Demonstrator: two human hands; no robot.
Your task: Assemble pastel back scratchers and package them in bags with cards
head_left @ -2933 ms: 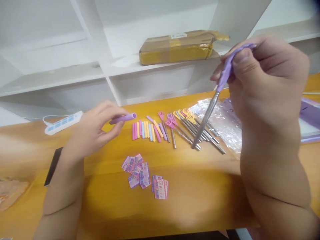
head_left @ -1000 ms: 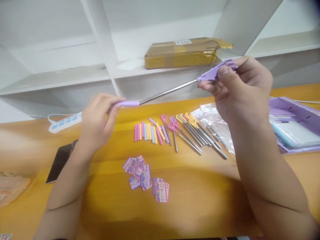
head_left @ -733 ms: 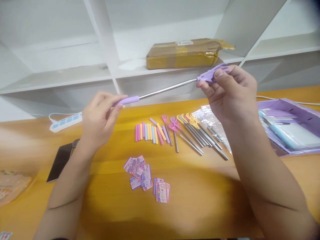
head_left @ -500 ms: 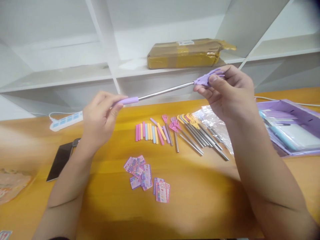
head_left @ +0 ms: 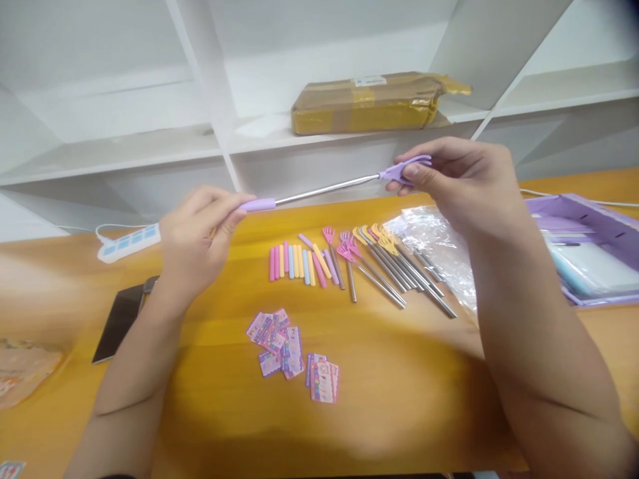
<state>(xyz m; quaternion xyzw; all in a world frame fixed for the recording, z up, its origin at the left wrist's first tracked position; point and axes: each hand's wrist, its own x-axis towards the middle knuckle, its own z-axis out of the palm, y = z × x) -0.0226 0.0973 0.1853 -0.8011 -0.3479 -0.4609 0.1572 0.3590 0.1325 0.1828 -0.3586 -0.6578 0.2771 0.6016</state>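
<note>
A purple back scratcher (head_left: 327, 189) with a thin metal rod is held nearly level above the table between both hands. My left hand (head_left: 202, 229) is closed round its purple handle sleeve. The fingers of my right hand (head_left: 459, 183) pinch the purple claw head at the other end. Below lie several coloured handle sleeves (head_left: 298, 261) in a row, pink, yellow, blue and purple. To their right rest several metal rods with pink and yellow claw heads (head_left: 399, 263). Small printed cards (head_left: 292, 352) are scattered nearer to me.
A taped cardboard box (head_left: 364, 106) sits on the white shelf behind. Clear plastic bags (head_left: 444, 246) and a purple box (head_left: 599, 206) are at right. At left are a power strip (head_left: 132, 243), a dark phone-like slab (head_left: 118, 322) and an orange packet (head_left: 27, 372).
My right hand has shifted slightly left and down on the claw head, and its fingers have changed position. The left hand keeps its grip on the handle.
</note>
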